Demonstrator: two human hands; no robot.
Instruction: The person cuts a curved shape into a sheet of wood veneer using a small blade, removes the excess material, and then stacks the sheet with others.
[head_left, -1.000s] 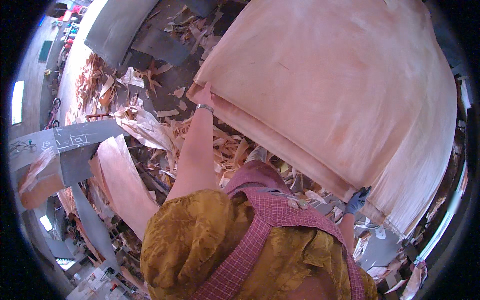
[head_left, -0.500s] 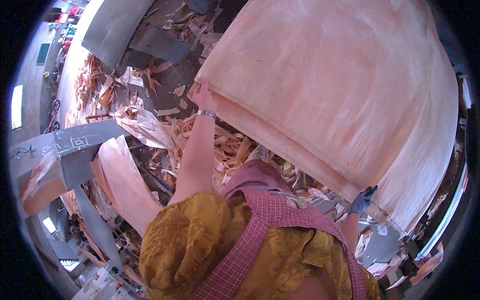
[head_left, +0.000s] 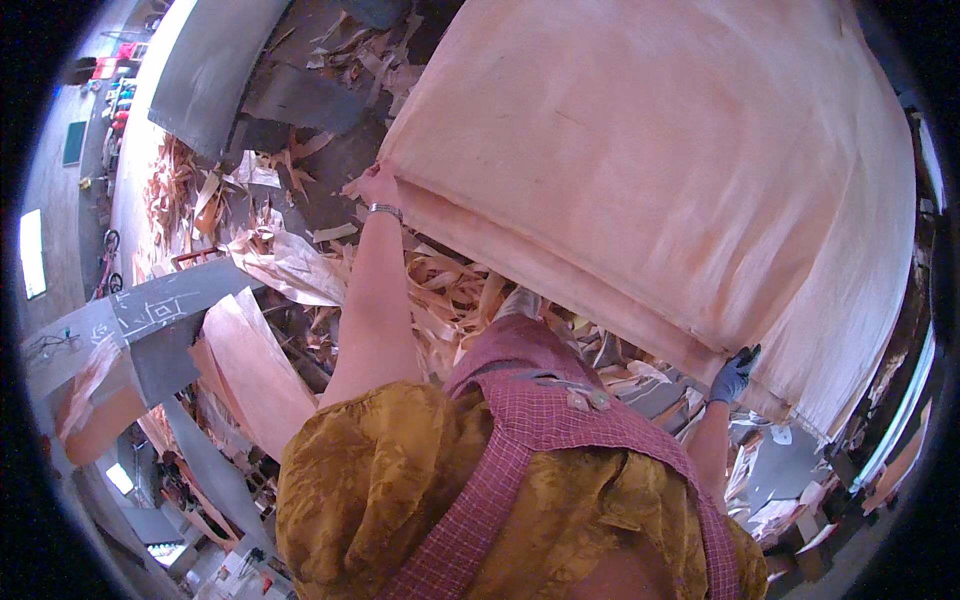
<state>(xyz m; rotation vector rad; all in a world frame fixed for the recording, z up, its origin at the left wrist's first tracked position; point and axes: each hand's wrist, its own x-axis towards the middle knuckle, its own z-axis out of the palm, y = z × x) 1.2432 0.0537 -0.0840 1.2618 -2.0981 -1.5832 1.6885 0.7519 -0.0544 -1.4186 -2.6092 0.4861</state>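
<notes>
A large, thin, pale pinkish wood veneer sheet [head_left: 640, 170] lies over a stack with more sheet edges showing under its near side. My left hand [head_left: 378, 185], bare with a metal-band watch at the wrist, is closed on the sheet's near left corner. On the near edge farther right, my right hand [head_left: 733, 376] wears a dark grey glove and grips the veneer, its fingertips on the top face. Part of that hand's thumb side is hidden by the edge.
Torn veneer scraps [head_left: 440, 300] litter the floor by my shoe [head_left: 518, 303]. A grey beam [head_left: 170, 295] with chalk marks stands at left, beside a hanging veneer strip [head_left: 250, 365]. At the upper left is a large grey panel [head_left: 215, 75].
My left hand and the sheet's corner have shifted slightly left. My right hand is a little farther up and right in the picture. The whole view has also moved slightly.
</notes>
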